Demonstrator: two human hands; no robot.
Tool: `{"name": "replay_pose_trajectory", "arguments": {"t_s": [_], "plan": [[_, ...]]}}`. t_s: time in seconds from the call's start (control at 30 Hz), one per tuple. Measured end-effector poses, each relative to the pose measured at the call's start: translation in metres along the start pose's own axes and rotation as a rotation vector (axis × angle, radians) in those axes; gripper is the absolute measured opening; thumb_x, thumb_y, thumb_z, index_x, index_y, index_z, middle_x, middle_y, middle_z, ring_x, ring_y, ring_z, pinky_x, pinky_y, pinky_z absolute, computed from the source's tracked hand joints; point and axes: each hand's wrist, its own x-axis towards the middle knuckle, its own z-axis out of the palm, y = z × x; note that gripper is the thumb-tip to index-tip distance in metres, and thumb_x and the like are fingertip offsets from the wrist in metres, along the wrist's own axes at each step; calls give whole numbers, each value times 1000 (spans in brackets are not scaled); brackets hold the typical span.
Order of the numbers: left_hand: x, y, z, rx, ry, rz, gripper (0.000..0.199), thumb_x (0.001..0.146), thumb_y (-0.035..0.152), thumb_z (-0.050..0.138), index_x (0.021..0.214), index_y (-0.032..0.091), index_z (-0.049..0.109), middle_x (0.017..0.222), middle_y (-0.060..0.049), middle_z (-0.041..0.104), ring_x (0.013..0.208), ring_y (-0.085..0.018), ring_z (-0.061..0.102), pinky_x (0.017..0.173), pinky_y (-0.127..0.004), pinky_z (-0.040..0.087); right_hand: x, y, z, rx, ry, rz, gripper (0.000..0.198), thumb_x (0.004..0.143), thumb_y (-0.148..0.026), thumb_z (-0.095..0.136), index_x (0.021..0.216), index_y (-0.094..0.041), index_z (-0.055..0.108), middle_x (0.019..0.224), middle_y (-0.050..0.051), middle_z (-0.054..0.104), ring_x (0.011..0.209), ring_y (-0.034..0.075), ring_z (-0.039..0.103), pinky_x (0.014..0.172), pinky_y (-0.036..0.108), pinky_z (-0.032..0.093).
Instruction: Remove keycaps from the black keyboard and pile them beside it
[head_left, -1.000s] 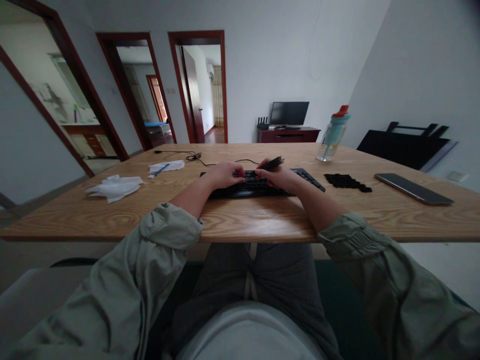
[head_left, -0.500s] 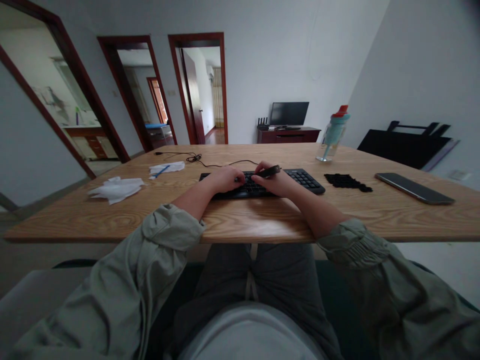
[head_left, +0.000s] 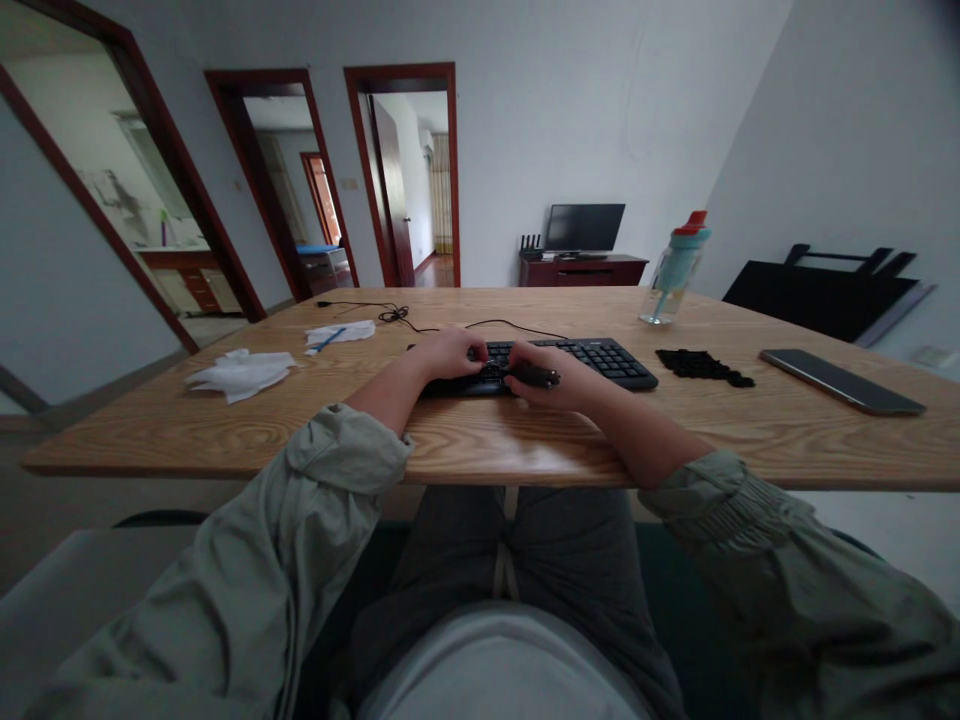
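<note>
Head view: forearms (head_left: 386, 390) are extended inward over the table (head_left: 495, 440) to the keyboard (head_left: 609, 360) laid on it. A dark tool (head_left: 536, 376) is gripped in the right hand (head_left: 556, 372); whether anything is held by the curled left hand (head_left: 448, 353) cannot be told. Inside the clear bottle (head_left: 679, 262), a teal tube (head_left: 661, 303) is seen

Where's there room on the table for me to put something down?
There's bare wood between the nearer white tissue and the left hand, and between the keyboard and the table's near edge. It's crowded at the keyboard, with the right hand there too, holding a dark object.
</note>
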Motion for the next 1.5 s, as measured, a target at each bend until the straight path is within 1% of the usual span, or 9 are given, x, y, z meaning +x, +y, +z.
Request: {"name": "replay_pose_trajectory", "arguments": {"t_s": [0.13, 0.27, 0.5, 0.67, 0.87, 1.03, 1.23, 1.37, 1.5], "plan": [[1, -2, 2, -4, 8, 4, 24, 81, 31, 59, 96, 21, 75, 85, -2, 74, 74, -15, 63, 68, -24, 44, -2, -1, -4, -98, -27, -101, 16, 87, -31, 57, 98, -21, 55, 88, 5, 65, 74, 16, 56, 67, 27, 39], [1, -3, 2, -12, 27, 3, 25, 81, 31, 59, 98, 21, 75, 88, -3, 74, 75, -16, 64, 70, -25, 46, -2, 2, -5, -82, -4, -118, 17, 87, -34, 57, 97, -20, 56, 87, 4, 64, 74, 16, 56, 68, 27, 39], [2, 6, 7, -51, 15, 54, 39, 79, 26, 59, 117, 23, 70, 105, -3, 74, 89, -18, 66, 79, -27, 48, 3, 15, 5, 166, 175, 113, 17, 85, -37, 59, 90, -21, 56, 81, 1, 61, 71, 16, 53, 66, 28, 42], [6, 4, 14, -146, 21, 83, 42, 80, 25, 59, 121, 22, 66, 106, -3, 73, 90, -17, 66, 82, -28, 49, 6, 20, 9, 147, 276, 173, 17, 84, -36, 61, 91, -22, 57, 81, 1, 62, 73, 17, 53, 68, 29, 42], [7, 1, 16, -305, 45, 39, 64, 77, 22, 64, 139, 22, 48, 102, -3, 73, 82, -15, 65, 75, -27, 49, 9, 25, 13, 145, 316, 234, 21, 85, -40, 60, 96, -23, 55, 78, 0, 61, 71, 16, 53, 66, 29, 42], [7, 1, 17, -338, 52, 32, 57, 76, 21, 64, 131, 22, 52, 100, -3, 73, 79, -14, 66, 74, -26, 50, 8, 21, 11, 130, 305, 223, 20, 83, -38, 61, 94, -22, 56, 77, 0, 61, 71, 16, 53, 66, 29, 41], [5, 5, 11, -172, 23, 41, 20, 79, 24, 62, 96, 19, 71, 90, -2, 73, 81, -14, 65, 78, -26, 49, 7, 15, 6, 141, 207, 242, 16, 80, -35, 60, 87, -21, 56, 76, 0, 61, 68, 15, 52, 65, 28, 42], [4, 7, 7, -45, 3, 50, 20, 83, 25, 59, 96, 22, 75, 90, -1, 74, 80, -15, 65, 77, -25, 47, 7, 17, 5, 178, 163, 196, 19, 81, -37, 61, 89, -20, 57, 82, 2, 63, 71, 16, 53, 66, 29, 43], [6, 8, 7, 22, 2, 36, 24, 85, 26, 56, 99, 24, 75, 92, -1, 75, 81, -15, 65, 77, -25, 46, 12, 23, 3, 193, 187, 227, 23, 81, -39, 63, 94, -21, 60, 78, 0, 61, 70, 15, 52, 65, 28, 41]]}}
